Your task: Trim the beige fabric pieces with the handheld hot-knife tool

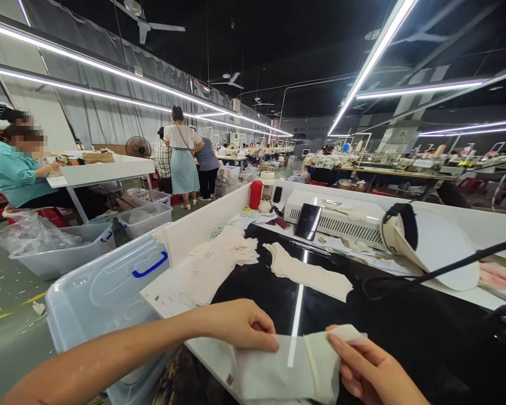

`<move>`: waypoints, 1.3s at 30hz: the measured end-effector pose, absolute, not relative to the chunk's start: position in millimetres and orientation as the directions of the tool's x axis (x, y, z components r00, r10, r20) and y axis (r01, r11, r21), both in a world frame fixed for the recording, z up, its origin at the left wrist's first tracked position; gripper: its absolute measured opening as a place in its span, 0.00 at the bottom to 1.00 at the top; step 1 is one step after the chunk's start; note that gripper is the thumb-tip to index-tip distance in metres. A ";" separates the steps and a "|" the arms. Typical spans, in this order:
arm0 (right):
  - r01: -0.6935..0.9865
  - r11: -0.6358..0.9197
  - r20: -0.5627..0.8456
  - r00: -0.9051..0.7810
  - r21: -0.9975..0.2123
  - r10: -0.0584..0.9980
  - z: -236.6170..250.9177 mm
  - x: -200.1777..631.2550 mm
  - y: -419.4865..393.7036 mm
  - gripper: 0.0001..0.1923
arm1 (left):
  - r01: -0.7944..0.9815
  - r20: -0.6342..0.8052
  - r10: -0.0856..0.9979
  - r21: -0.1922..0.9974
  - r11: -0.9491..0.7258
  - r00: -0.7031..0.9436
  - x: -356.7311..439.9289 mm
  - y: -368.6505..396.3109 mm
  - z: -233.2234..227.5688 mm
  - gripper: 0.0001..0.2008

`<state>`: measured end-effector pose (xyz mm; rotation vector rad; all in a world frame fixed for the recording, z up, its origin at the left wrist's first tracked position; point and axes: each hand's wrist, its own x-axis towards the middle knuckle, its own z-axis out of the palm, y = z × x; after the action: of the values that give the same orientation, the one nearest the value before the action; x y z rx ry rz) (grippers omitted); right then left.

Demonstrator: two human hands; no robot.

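Between my hands, near the table's front edge, is a thin white piece of fabric (274, 368) with a cream fold across its right part. My left hand (247, 326) pinches its upper left edge between thumb and curled fingers. At the upper right corner, my right hand (371, 363) grips the fabric with thumb and fingertips. Just beyond my hands, a small stack of cream cut pieces (307, 271) lies on the glossy black surface (270, 304). A loose heap of thin white pieces (219, 259) spreads over the left side of the table.
Along the back stand a white vented device (341, 216), a dark phone (308, 220), a red container (256, 194) and a cream visor (438, 247). A black cable (455, 270) crosses the right side. A lidded plastic box (105, 287) adjoins the table's left. Several people work farther off.
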<state>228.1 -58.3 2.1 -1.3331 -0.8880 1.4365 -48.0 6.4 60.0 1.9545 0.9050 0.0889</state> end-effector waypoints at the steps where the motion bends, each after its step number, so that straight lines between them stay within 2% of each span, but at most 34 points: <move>1: -0.144 -0.268 -0.279 0.056 -0.952 0.959 1.3 227.6 -54.3 0.22 | 0.588 -0.279 0.645 0.739 -0.329 0.712 -49.5 11.0 56.8 0.12; 4: -0.117 -0.250 -0.259 0.075 -0.961 0.963 2.1 221.8 -42.5 0.19 | 0.659 -0.212 0.713 0.612 -0.436 0.669 -51.2 22.9 49.5 0.07; 8: -0.093 -0.248 -0.258 0.118 -0.964 0.959 3.7 216.5 -29.4 0.20 | 0.725 -0.098 0.791 0.480 -0.494 0.604 -52.2 31.5 43.7 0.05; 13: -0.077 -0.241 -0.250 0.152 -0.967 0.956 5.4 217.0 -20.6 0.25 | 0.740 0.047 0.789 0.316 -0.594 0.613 -46.8 29.8 40.1 0.08; 15: -0.070 -0.238 -0.247 0.153 -0.969 0.957 8.1 216.7 -19.3 0.27 | 0.672 0.096 0.715 0.276 -0.688 0.692 -40.2 25.1 38.2 0.10; 18: -0.047 -0.228 -0.233 0.163 -0.973 0.959 11.5 217.1 -17.4 0.28 | 0.459 0.217 0.488 0.171 -0.872 0.846 -29.4 16.2 30.4 0.12; 20: -0.027 -0.204 -0.205 0.181 -0.979 0.962 11.5 219.2 -15.4 0.29 | 0.344 0.289 0.357 0.098 -0.934 0.888 -24.3 11.1 22.6 0.10; 23: 0.014 -0.140 -0.133 0.240 -0.990 0.962 9.1 225.1 -13.2 0.31 | 0.284 0.331 0.300 0.095 -0.954 0.895 -22.2 7.9 12.9 0.09; 26: 0.077 -0.090 -0.064 0.292 -0.993 0.954 9.1 228.9 -18.2 0.33 | 0.235 0.375 0.262 0.117 -0.965 0.889 -24.3 8.5 9.5 0.11; 29: 0.209 -0.020 0.032 0.240 -0.978 0.970 14.1 225.4 -35.0 0.24 | 0.216 0.393 0.245 0.119 -0.969 0.886 -26.1 8.4 11.4 0.13; 31: 0.381 0.119 0.177 0.122 -0.917 0.977 17.5 219.9 -50.8 0.15 | 0.225 0.381 0.251 0.111 -0.968 0.890 -26.0 7.3 13.6 0.14; 33: 0.539 0.315 0.348 -0.043 -0.781 0.937 17.8 214.1 -66.8 0.09 | 0.232 0.371 0.254 0.103 -0.967 0.893 -25.1 6.2 15.4 0.15; 36: 0.652 0.533 0.498 -0.263 -0.540 0.826 9.1 209.8 -84.4 0.12 | 0.224 0.381 0.241 0.088 -0.971 0.893 -23.6 5.5 15.9 0.14; 39: 0.697 0.622 0.511 -0.412 -0.357 0.755 -4.4 210.8 -91.7 0.16 | 0.229 0.392 0.245 0.088 -0.969 0.887 -23.5 4.9 13.5 0.13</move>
<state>210.8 -91.7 -4.4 -1.1327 -2.1975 0.1155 -23.5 4.9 13.5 3.0134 0.3789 0.6342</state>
